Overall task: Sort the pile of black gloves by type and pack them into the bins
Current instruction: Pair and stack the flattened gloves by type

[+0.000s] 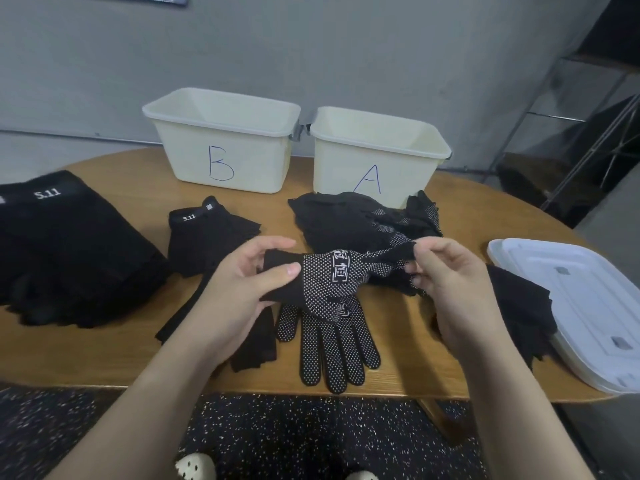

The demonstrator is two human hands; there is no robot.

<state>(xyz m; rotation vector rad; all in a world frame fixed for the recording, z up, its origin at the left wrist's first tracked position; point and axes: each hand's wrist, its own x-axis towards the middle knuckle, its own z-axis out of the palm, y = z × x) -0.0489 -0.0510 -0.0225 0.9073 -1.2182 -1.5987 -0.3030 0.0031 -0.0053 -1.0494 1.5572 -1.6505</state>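
Over the table's middle I hold a black dotted glove stretched sideways. My left hand grips its cuff, and my right hand pinches its fingertips. A second dotted glove lies flat beneath, fingers toward me. A pile of dotted gloves sits in front of bin A. Bin B stands to its left; both bins look empty. A 5.11 fingerless glove lies left of centre, and a large stack of 5.11 gloves fills the far left.
A white plastic lid rests at the table's right edge, with more black gloves beside it. Plain black gloves lie under my left wrist. The wooden table ends close to me; a metal rack stands at right.
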